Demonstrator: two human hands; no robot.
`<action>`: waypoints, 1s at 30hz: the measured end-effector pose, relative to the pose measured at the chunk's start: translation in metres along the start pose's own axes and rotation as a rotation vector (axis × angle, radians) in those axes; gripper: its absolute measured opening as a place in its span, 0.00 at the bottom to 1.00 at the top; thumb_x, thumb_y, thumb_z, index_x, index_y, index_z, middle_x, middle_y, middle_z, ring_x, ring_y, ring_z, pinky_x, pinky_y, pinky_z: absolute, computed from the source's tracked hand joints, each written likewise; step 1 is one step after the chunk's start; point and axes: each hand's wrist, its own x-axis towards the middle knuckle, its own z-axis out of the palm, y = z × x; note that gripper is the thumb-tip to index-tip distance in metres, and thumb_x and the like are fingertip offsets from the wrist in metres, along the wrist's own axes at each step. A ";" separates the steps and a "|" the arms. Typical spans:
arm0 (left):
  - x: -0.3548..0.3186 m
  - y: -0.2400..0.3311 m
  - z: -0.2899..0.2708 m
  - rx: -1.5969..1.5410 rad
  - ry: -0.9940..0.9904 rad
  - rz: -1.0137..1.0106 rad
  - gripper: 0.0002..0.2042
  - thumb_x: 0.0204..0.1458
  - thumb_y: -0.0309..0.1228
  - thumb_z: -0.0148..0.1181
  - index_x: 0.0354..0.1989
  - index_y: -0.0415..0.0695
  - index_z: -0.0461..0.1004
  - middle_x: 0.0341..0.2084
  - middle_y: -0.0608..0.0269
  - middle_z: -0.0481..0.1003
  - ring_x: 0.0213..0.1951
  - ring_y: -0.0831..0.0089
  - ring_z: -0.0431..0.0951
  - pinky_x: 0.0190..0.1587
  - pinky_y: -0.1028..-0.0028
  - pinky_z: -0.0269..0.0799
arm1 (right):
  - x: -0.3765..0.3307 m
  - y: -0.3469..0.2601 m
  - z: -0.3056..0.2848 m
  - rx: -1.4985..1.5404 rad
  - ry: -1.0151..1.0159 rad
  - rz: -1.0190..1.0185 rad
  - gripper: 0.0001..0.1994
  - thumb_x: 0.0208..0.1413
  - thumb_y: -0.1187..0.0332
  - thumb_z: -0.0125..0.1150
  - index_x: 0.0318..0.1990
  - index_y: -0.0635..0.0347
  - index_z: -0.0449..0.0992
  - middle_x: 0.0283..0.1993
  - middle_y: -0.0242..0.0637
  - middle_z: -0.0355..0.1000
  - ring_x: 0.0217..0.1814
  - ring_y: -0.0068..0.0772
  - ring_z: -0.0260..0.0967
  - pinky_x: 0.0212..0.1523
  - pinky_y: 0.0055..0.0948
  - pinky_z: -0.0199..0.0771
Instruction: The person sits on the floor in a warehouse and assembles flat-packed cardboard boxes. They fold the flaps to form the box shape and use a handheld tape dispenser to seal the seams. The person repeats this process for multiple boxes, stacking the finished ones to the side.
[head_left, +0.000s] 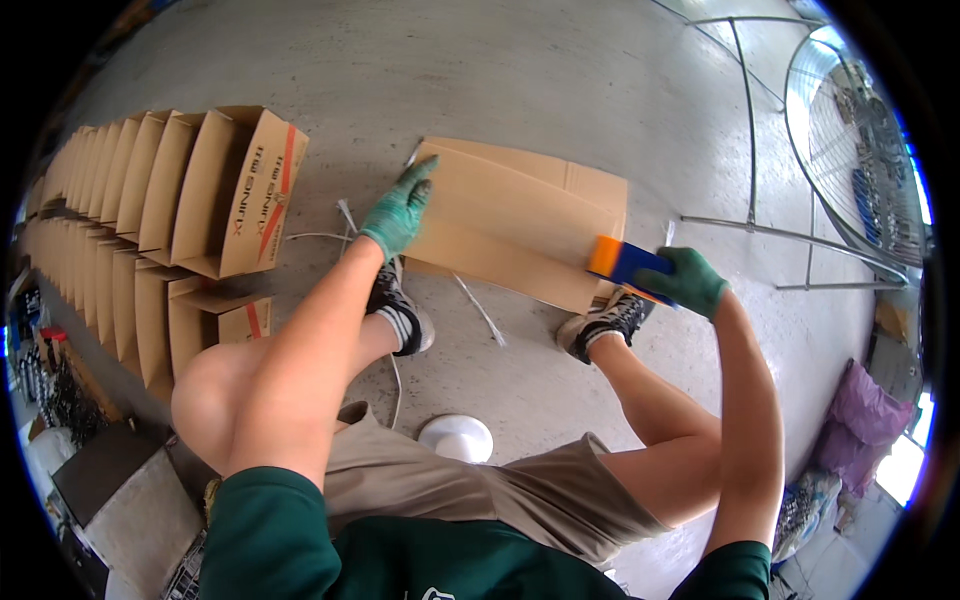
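A closed brown cardboard box point(510, 205) lies on the floor in front of me, its flaps folded down on top. My left hand point(398, 210), in a green glove, grips the box's left edge near the far corner. At the right end, my right hand point(688, 280), also gloved in green, is closed around a blue and orange tape dispenser point(630, 264). The orange front of the dispenser is against or just over the box's right edge; I cannot tell which. My shoes point(603, 325) stand at the box's near side.
Two long rows of open cardboard boxes point(210, 190) stand at the left. A large wire-guarded fan point(855, 150) on metal legs is at the far right. White strips point(482, 312) and a round white object point(456, 438) lie on the floor. Purple bags point(860, 425) sit lower right.
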 end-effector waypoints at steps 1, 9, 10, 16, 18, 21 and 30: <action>0.006 0.021 0.001 -0.098 -0.041 -0.061 0.23 0.67 0.38 0.51 0.70 0.62 0.61 0.64 0.46 0.66 0.64 0.50 0.68 0.62 0.62 0.67 | -0.014 0.036 -0.002 0.009 0.017 0.076 0.23 0.52 0.49 0.70 0.41 0.62 0.82 0.29 0.37 0.77 0.30 0.27 0.71 0.38 0.32 0.74; 0.008 0.063 -0.014 -0.098 -0.088 -0.213 0.33 0.59 0.42 0.64 0.72 0.63 0.58 0.67 0.52 0.65 0.67 0.56 0.66 0.66 0.63 0.64 | -0.005 0.090 0.030 -0.136 0.098 0.161 0.28 0.51 0.45 0.68 0.47 0.61 0.78 0.39 0.47 0.81 0.44 0.45 0.79 0.48 0.38 0.76; 0.010 0.067 -0.014 -0.091 -0.096 -0.227 0.34 0.58 0.42 0.65 0.72 0.63 0.58 0.67 0.52 0.65 0.66 0.57 0.66 0.66 0.63 0.64 | 0.002 0.087 0.039 -0.091 0.115 0.160 0.28 0.50 0.45 0.68 0.50 0.58 0.77 0.41 0.47 0.81 0.46 0.47 0.79 0.49 0.39 0.77; 0.008 0.056 -0.010 -0.091 -0.075 -0.181 0.36 0.58 0.32 0.66 0.74 0.55 0.55 0.68 0.59 0.64 0.65 0.67 0.65 0.66 0.68 0.62 | 0.018 0.018 0.071 -0.173 0.156 0.093 0.21 0.58 0.49 0.61 0.56 0.44 0.73 0.43 0.44 0.80 0.44 0.52 0.78 0.45 0.45 0.77; 0.005 0.053 -0.009 -0.106 -0.062 -0.183 0.36 0.57 0.33 0.67 0.73 0.55 0.56 0.68 0.58 0.64 0.65 0.66 0.65 0.67 0.67 0.62 | 0.016 0.002 0.077 -0.243 0.155 0.094 0.18 0.60 0.51 0.58 0.55 0.42 0.73 0.44 0.43 0.80 0.43 0.52 0.77 0.43 0.46 0.77; 0.006 0.056 -0.008 -0.185 -0.064 -0.224 0.35 0.56 0.35 0.68 0.72 0.56 0.59 0.68 0.56 0.63 0.67 0.61 0.65 0.67 0.64 0.63 | 0.019 0.007 0.095 -0.308 0.280 0.013 0.15 0.62 0.52 0.55 0.53 0.42 0.73 0.41 0.44 0.80 0.41 0.53 0.77 0.41 0.49 0.76; 0.007 0.062 -0.009 -0.175 -0.084 -0.222 0.36 0.57 0.31 0.67 0.73 0.57 0.56 0.68 0.59 0.62 0.66 0.64 0.65 0.67 0.66 0.63 | 0.033 0.040 0.127 -0.345 0.266 -0.020 0.15 0.65 0.54 0.50 0.55 0.40 0.74 0.43 0.40 0.80 0.45 0.46 0.77 0.44 0.43 0.74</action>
